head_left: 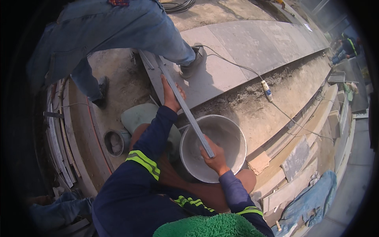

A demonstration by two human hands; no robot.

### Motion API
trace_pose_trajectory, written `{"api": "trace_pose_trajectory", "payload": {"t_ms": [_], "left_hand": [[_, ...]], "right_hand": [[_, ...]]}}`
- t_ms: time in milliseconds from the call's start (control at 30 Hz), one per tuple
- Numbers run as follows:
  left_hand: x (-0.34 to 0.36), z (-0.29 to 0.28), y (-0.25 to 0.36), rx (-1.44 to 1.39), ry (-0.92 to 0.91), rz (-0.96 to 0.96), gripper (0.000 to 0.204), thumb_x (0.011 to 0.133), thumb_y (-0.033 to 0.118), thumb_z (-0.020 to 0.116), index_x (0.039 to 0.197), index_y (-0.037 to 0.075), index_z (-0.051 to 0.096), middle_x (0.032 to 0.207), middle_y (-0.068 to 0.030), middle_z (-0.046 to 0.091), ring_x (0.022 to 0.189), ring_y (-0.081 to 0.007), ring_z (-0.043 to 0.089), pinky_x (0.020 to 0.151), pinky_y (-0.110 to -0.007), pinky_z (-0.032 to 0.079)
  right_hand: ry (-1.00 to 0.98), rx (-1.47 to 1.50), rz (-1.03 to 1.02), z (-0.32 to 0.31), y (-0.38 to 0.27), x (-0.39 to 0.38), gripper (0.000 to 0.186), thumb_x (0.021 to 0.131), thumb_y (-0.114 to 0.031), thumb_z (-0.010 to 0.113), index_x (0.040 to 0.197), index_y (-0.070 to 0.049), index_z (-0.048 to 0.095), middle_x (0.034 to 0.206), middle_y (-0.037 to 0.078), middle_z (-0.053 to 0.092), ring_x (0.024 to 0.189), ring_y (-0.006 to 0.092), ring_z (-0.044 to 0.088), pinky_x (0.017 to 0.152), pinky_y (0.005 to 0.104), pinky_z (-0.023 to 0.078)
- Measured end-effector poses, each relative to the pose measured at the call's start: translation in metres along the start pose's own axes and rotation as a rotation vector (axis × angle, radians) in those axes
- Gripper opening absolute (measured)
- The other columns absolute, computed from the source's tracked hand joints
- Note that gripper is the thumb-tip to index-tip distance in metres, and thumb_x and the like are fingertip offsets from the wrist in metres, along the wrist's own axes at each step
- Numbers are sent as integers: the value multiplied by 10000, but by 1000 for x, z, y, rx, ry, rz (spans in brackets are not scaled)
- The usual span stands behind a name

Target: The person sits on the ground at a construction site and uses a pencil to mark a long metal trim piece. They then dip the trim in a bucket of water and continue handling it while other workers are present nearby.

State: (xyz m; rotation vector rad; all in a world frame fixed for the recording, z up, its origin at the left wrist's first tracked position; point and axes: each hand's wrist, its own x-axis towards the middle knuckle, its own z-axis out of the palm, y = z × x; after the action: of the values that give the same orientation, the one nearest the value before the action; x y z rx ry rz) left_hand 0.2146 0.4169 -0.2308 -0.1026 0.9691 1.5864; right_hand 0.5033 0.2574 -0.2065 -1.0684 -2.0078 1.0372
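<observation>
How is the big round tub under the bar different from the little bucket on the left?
The tub is much wider than the small bucket. The right hand holds one end of the grey bar over the tub, while the bucket sits off to the left. The tub's inside looks pale grey; the bucket holds a brownish lump, too unclear to name. Both are round and open on top.

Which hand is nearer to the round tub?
Right. The right hand holds the near end of the grey bar over the round tub; the left hand is farther along the bar, outside the tub's rim.
</observation>
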Motion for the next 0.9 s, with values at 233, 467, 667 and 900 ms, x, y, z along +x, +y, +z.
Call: {"api": "trace_pose_trajectory", "payload": {"t_ms": [233,467,667,900], "left_hand": [[-3,3,-1,1,-14,6,814,824,999,489,812,185,463,569,11,389,435,-170,460,411,-326,390],[-1,1,-3,-28,-32,2,800,851,975,492,780,177,491,540,10,419,411,-171,482,377,-329,398],[-2,-1,3,-40,-32,7,794,867,964,485,776,175,508,531,3,446,404,-186,498,367,-346,398],[-2,6,0,-7,-34,-5,806,839,988,486,799,183,476,571,3,434,433,-187,474,412,-329,377]], "right_hand": [[-4,54,62,0,-1,-2,543,936,-149,751,1451,-23,633,1242,224,749,1134,372,751,961,411,588],[-2,16,14,-1,1,1,551,939,-128,763,1467,-47,628,1257,231,743,1137,378,748,951,399,601],[9,58,20,2,-2,1,525,955,-151,747,1456,-42,634,1217,221,754,1100,368,761,938,396,591],[-33,53,65,-4,-5,-2,545,978,-180,744,1495,-79,605,1352,194,720,1210,376,712,995,418,591]]}}
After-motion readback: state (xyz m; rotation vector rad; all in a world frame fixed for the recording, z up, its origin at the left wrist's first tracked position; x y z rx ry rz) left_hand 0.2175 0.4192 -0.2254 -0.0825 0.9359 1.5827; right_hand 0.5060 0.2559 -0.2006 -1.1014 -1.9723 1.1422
